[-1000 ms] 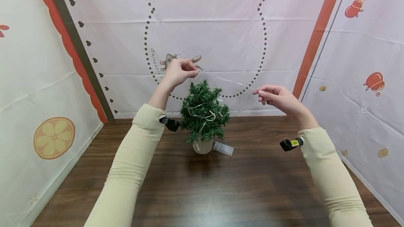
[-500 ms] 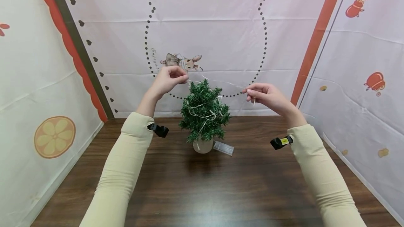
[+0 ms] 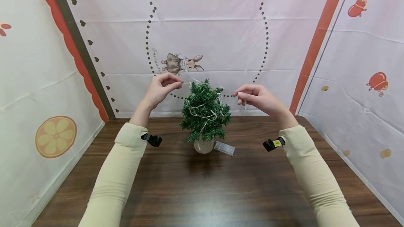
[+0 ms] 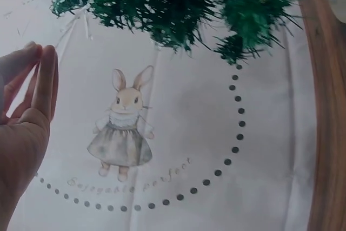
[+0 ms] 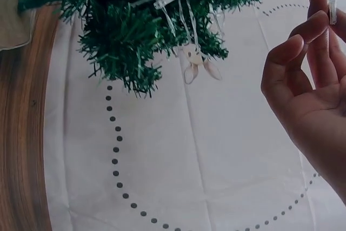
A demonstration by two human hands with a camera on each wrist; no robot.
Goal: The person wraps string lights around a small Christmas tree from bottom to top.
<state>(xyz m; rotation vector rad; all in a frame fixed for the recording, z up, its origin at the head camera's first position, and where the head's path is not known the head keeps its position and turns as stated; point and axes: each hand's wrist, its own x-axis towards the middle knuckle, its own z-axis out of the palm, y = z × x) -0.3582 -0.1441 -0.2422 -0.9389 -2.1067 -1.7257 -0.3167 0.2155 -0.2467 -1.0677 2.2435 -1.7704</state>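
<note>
A small artificial Christmas tree (image 3: pixel 206 109) stands upright in a pale pot (image 3: pixel 203 146), with a whitish string of lights (image 3: pixel 212 116) looped through its branches. Left of the treetop, my left hand (image 3: pixel 160 89) pinches the thin strand between thumb and fingertips. To the right of the tree, my right hand (image 3: pixel 261 99) pinches another stretch of it, and a short pale end (image 3: pixel 246 105) hangs below the fingers. In the right wrist view that clear piece (image 5: pixel 332 7) shows between the fingers. The strand between the hands is too faint to follow fully.
A clear, flat box (image 3: pixel 224 148), like a battery case, lies on the dark wooden table (image 3: pixel 202 188) beside the pot. Printed white cloth (image 3: pixel 208 41) hangs behind and at both sides. Black cameras are strapped at both wrists.
My left hand has moved left and down, away from above the treetop. My right hand has come left toward the tree. The strand between them hangs lower, near the treetop.
</note>
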